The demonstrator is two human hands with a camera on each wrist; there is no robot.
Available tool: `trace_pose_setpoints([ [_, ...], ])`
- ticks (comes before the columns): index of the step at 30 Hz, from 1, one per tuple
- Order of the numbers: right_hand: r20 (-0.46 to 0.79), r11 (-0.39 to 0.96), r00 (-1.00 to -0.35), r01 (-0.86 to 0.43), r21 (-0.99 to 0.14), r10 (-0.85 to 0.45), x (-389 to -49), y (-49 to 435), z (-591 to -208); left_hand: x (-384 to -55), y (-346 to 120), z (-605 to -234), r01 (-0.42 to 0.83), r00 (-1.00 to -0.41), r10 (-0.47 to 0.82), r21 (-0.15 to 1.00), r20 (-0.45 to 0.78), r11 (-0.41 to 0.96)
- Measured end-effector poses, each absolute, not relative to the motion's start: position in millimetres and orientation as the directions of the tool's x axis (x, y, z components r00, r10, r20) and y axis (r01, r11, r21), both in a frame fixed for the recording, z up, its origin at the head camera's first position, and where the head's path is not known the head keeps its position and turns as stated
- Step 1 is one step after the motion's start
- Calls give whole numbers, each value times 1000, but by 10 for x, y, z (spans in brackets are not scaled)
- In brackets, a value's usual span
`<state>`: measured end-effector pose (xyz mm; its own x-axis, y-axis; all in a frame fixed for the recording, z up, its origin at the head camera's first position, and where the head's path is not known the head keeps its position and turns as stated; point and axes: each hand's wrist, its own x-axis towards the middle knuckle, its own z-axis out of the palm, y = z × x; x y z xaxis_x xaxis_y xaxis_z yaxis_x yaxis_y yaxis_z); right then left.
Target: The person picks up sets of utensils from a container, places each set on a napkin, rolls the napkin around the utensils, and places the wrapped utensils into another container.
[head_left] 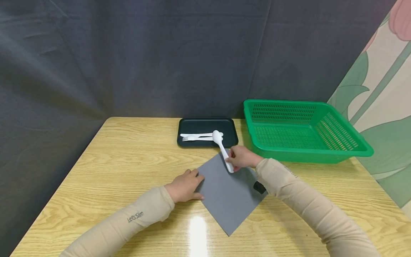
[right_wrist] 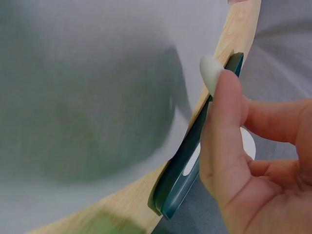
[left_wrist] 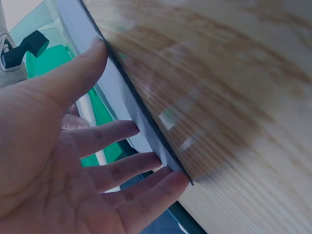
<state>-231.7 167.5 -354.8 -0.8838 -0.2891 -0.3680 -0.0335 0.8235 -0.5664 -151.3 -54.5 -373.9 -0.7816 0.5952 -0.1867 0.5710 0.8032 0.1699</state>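
Note:
A white plastic spoon point(head_left: 217, 137) is pinched by its handle between the thumb and fingers of my right hand point(head_left: 243, 157). Its bowl points away from me, over the front edge of a black tray point(head_left: 205, 125). In the right wrist view the handle end point(right_wrist: 210, 70) sticks out past the thumb. Beneath the spoon lies a grey square sheet point(head_left: 229, 200), turned corner-on. At the sheet's left corner, my left hand point(head_left: 184, 186) touches the edge with spread fingers, and the left wrist view shows its fingertips point(left_wrist: 178, 181) along that edge.
On the tray lie a white fork point(head_left: 194, 139) and a white knife point(head_left: 187, 135), side by side. A green slotted basket point(head_left: 308, 153) stands to the right, close to the right forearm. Dark cloth point(head_left: 179, 64) hangs behind the wooden table point(head_left: 135, 150).

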Motion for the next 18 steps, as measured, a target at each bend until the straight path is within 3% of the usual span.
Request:
trace_pose_setpoints([
  [18,-380,760,-868,5,-650,-319,-2246,1637,-3593,-1523,-546,-3747,568,-782,594,178,-188,804],
])
